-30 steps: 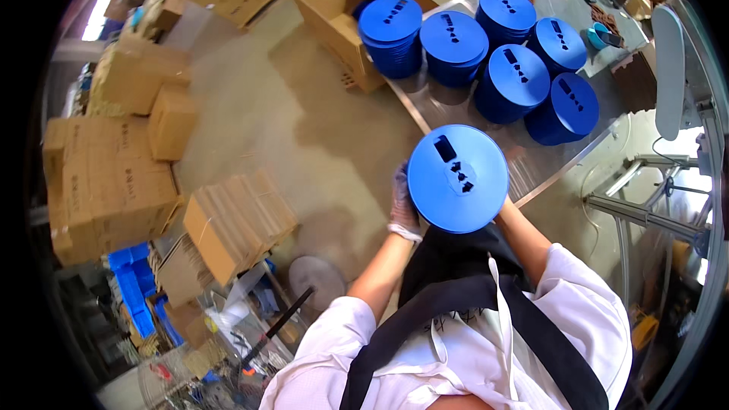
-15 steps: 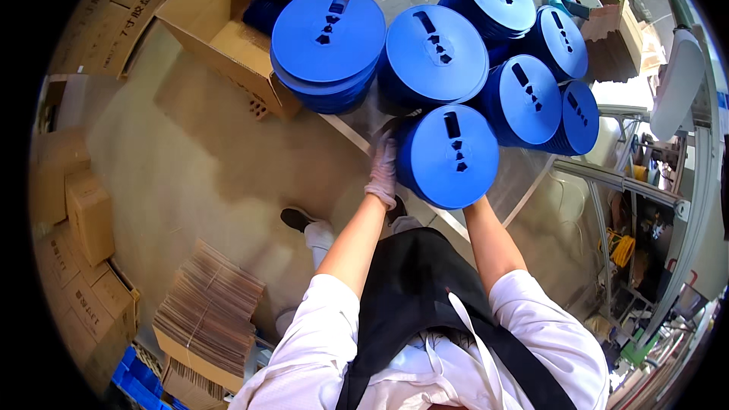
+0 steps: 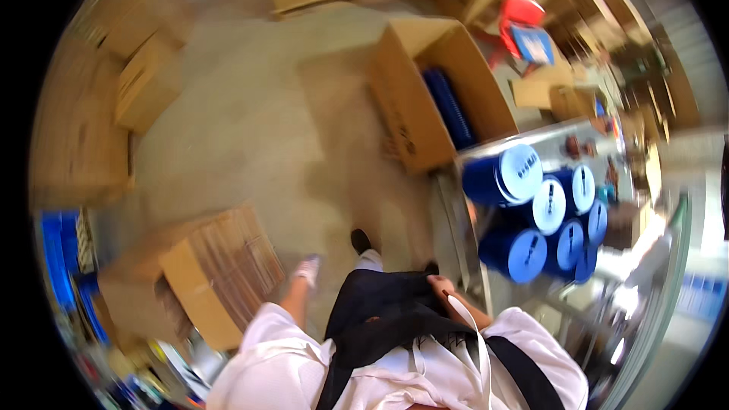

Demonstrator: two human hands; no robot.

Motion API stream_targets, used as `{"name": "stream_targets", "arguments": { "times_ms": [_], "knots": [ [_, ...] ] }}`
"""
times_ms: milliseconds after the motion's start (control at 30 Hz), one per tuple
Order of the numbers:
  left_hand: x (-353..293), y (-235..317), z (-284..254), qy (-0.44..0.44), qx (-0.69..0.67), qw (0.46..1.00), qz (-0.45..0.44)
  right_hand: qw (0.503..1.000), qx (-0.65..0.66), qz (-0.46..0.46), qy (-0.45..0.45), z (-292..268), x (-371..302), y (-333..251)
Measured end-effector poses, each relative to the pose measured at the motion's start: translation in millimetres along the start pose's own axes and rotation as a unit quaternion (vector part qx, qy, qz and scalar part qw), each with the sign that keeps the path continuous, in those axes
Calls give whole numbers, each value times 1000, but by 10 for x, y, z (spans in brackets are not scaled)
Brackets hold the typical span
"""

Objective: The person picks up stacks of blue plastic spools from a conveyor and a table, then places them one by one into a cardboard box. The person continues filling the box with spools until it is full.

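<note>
Your nearest blue stack [image 3: 515, 255] at 4 o'clock looks stiff, probably slick, so cup its sides (left hand [image 3: 307, 270], right hand [image 3: 441, 285]: can't tell if clenched).

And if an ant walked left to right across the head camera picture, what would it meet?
Blue bin → stack of flat cardboard → left hand → dark shoe → right hand → stacked blue reels.

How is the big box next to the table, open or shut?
Open. The top of the cardboard box is uncovered, so you can see right inside, where a row of blue discs sits.
</note>
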State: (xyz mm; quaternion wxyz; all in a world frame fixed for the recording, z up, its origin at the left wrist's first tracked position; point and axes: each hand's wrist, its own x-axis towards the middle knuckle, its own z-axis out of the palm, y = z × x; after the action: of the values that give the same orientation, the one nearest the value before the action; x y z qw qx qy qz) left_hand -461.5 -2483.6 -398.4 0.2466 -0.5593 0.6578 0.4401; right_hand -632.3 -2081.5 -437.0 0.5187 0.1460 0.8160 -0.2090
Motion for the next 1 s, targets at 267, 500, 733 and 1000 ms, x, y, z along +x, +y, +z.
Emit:
{"name": "stream_targets", "arguments": {
  "times_ms": [267,500,733,1000],
  "knots": [
    [-86,-1073,-3087,440,-467,767,-9,912,131,-331,-202,-118,261,-4259],
    [-108,-1000,-2227,415,-407,809,-82,921,-85,-358,-125,-592,1105,-5319],
    [120,-1004,-274,157,-397,852,-303,839,-427,-320,-107,114,1079,-6823],
    [1137,-695,-1935,315,-598,686,-269,884,-297,-347,-99,2359,1117,-10668]
  ]
}}
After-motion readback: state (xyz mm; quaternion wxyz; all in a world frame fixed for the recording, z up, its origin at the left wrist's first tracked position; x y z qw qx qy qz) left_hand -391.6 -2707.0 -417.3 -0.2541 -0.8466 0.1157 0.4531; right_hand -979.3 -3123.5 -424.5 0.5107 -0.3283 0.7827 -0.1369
